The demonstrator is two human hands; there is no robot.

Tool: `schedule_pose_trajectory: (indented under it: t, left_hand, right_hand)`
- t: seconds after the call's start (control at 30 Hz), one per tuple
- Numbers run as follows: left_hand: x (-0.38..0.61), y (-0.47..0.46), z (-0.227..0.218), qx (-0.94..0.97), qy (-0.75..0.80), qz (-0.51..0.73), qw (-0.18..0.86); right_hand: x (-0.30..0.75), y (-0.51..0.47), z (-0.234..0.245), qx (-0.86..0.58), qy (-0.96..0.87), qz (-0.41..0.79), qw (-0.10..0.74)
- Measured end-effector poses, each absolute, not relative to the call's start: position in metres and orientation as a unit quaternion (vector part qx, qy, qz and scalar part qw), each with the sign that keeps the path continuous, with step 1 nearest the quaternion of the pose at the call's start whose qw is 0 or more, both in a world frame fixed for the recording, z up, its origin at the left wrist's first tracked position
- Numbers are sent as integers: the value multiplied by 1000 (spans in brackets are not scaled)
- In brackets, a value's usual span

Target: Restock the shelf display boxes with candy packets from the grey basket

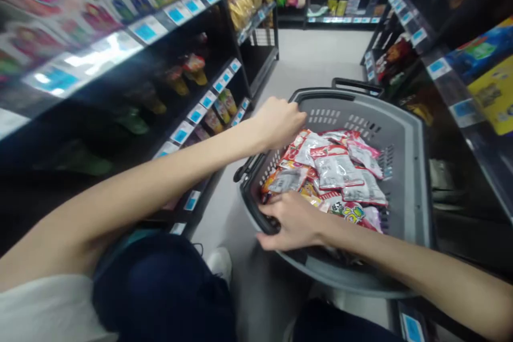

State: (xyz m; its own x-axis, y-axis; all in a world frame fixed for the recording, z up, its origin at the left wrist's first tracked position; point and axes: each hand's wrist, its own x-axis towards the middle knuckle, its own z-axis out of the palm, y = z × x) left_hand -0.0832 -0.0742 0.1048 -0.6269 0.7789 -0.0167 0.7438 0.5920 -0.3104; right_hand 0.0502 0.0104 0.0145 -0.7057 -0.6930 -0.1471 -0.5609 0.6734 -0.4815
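A grey shopping basket (401,117) stands in the aisle in front of me, holding several shiny snack packets (335,165), mostly silver with red edges. My left hand (280,122) is closed over the basket's far left rim, its fingertips hidden from view. On the near left corner, my right hand (294,219) grips the rim, thumb outside and fingers inside. Some of the packets and the near basket wall are covered by my right hand and forearm. A black handle (356,85) lies along the basket's far edge.
Shelves with blue-marked price tags (146,30) run along the left, with blurred goods on them. A right-hand shelf (438,67) stands close beside the basket and carries a yellow package (495,93). White floor (324,53) leads to more shelves at the back. My shoe (220,264) is near the basket.
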Motion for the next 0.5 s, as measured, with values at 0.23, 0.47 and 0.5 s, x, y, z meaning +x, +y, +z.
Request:
schedule_pose_trajectory:
  t: [0.23, 0.47, 0.5]
  left_hand:
    - [-110, -40, 66, -573, -813, 67, -74]
    - [-113, -40, 39, -503, -837, 37, -213]
    - [-119, -37, 36, -496, -839, 37, -221]
  right_hand:
    - [82, 20, 6, -450, 825, -248, 234]
    - [52, 52, 20, -387, 742, -505, 211]
    - [38, 64, 24, -343, 766, -513, 180]
